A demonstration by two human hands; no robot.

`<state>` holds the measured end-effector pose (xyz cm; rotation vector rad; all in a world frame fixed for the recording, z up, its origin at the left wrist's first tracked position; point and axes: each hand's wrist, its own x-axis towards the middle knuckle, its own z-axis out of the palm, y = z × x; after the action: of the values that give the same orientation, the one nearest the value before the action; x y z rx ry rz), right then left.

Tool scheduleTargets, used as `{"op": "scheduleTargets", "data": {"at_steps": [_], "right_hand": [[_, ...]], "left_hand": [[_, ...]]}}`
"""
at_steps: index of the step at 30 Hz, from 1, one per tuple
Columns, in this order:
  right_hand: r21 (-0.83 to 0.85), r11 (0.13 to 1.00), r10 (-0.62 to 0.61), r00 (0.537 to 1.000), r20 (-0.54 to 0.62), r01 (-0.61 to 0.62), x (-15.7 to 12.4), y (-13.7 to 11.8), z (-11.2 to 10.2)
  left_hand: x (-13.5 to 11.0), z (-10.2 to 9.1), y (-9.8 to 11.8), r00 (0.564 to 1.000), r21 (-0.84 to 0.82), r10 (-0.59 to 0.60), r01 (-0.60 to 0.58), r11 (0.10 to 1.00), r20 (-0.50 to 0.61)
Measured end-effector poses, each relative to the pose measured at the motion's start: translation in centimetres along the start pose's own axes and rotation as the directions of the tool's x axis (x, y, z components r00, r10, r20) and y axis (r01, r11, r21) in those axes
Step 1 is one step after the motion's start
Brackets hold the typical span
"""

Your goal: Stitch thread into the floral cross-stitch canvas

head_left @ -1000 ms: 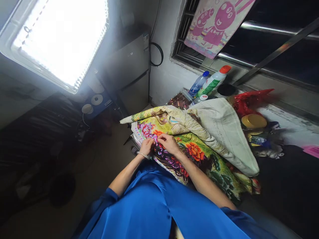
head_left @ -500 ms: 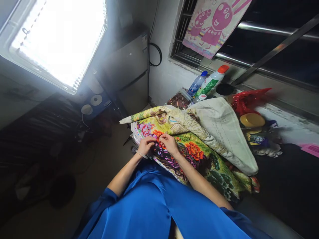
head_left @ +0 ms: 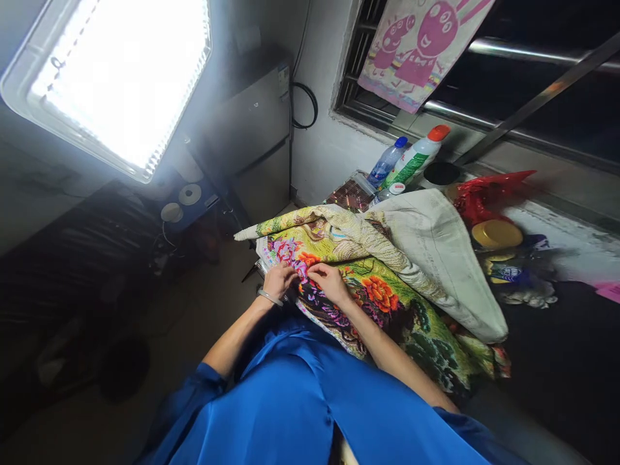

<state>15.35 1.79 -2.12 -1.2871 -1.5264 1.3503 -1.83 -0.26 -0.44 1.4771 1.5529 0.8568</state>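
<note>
A large flowered cross-stitch cloth (head_left: 382,294) lies spread before me, with orange, pink and purple blooms on green and dark ground. Its far side is rolled over, showing the pale back (head_left: 431,232). My left hand (head_left: 279,280), a pale bangle at its wrist, is closed near the cloth's left edge, fingertips pinched together by the pink flower. Just right of it, over the orange and purple stitching, my right hand (head_left: 327,280) pinches with thumb and forefinger. A small gap parts the two hands. Whatever is between the fingertips is too small to make out.
A bright lamp (head_left: 128,84) hangs at upper left. Beyond the cloth stand a blue-capped bottle (head_left: 387,161), an orange-capped bottle (head_left: 416,155) and a yellow-lidded jar (head_left: 496,234). A red plastic bag (head_left: 489,194) lies by the window sill. A grey fridge (head_left: 261,123) stands at the back.
My hands have drawn apart: the left has shifted slightly left, and the right sits a little to the right. The whole view has also shifted slightly.
</note>
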Motion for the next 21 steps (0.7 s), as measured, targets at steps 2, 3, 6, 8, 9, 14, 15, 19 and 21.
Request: {"op": "scheduleTargets", "data": {"at_steps": [2,3,6,8,9,14,15,19,21], "right_hand": [[-0.037,0.997,-0.068,0.998,0.019,0.068,-0.2,-0.4,-0.1],[-0.053,0.994,-0.091,0.995,0.028,0.093,-0.2,-0.5,-0.1],[-0.097,0.985,-0.139,0.989,0.042,0.142,-0.4,-0.8,-0.1],[-0.127,0.979,-0.155,0.987,0.052,0.161,-0.4,-0.9,-0.1],[-0.142,0.975,-0.161,0.985,0.056,0.168,-0.4,-1.0,-0.1],[-0.184,0.962,-0.189,0.979,0.077,0.200,-0.3,-1.2,0.0],[-0.185,0.961,-0.195,0.978,0.081,0.207,-0.3,-1.2,0.1],[-0.199,0.955,-0.205,0.975,0.084,0.218,-0.3,-1.2,0.1],[-0.210,0.954,-0.202,0.976,0.081,0.215,-0.3,-1.1,0.1]], "left_hand": [[-0.2,0.3,0.1,1.000,-0.048,-0.024,0.025,0.999,0.019],[-0.2,0.5,0.1,0.999,-0.067,-0.041,0.043,0.997,0.028],[-0.3,1.0,0.1,0.991,-0.158,-0.122,0.130,0.979,0.061],[-0.3,1.4,0.0,0.978,-0.251,-0.187,0.205,0.946,0.094],[-0.2,1.6,-0.1,0.969,-0.299,-0.220,0.244,0.923,0.113],[-0.2,2.4,-0.3,0.928,-0.467,-0.322,0.372,0.802,0.186],[-0.2,2.4,-0.3,0.926,-0.481,-0.325,0.378,0.791,0.192],[-0.2,2.4,-0.2,0.926,-0.503,-0.318,0.378,0.777,0.204],[-0.1,2.4,-0.2,0.925,-0.509,-0.317,0.380,0.773,0.209]]}}
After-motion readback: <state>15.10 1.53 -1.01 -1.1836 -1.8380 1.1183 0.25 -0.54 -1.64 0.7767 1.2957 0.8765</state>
